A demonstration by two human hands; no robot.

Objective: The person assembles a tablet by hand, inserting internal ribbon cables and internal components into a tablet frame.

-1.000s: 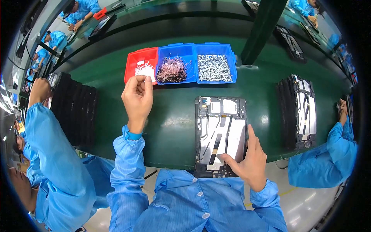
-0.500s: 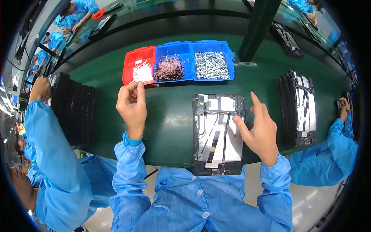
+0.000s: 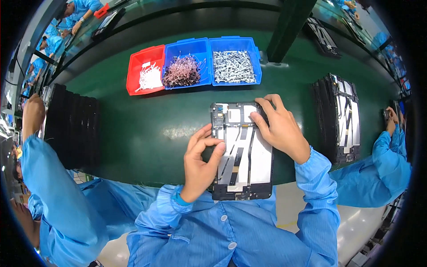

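An opened tablet [image 3: 262, 162], with a black frame, white panels and dark ribbon cables, lies in front of me, its lower end over the table's front edge. At its left edge is my left hand [image 3: 201, 161], thumb and index tips pinched together over the panel. Whatever is between them is too small or hidden to make out. My right hand [image 3: 284, 129] grips the tablet's upper right corner, thumb on the white panel and fingers at the outer edge.
Beyond the tablet stand a red bin [image 3: 132, 76] of small white pieces, a blue bin [image 3: 172, 46] of pinkish wired parts and another blue bin [image 3: 233, 43] of black-and-white strips. Stacks of dark tablets [image 3: 73, 127] and more tablets [image 3: 324, 118] flank me. Co-workers sit on both sides.
My left hand has come from near the red bin, right and down to the tablet's left edge. My right hand has closed on the tablet's upper right corner.
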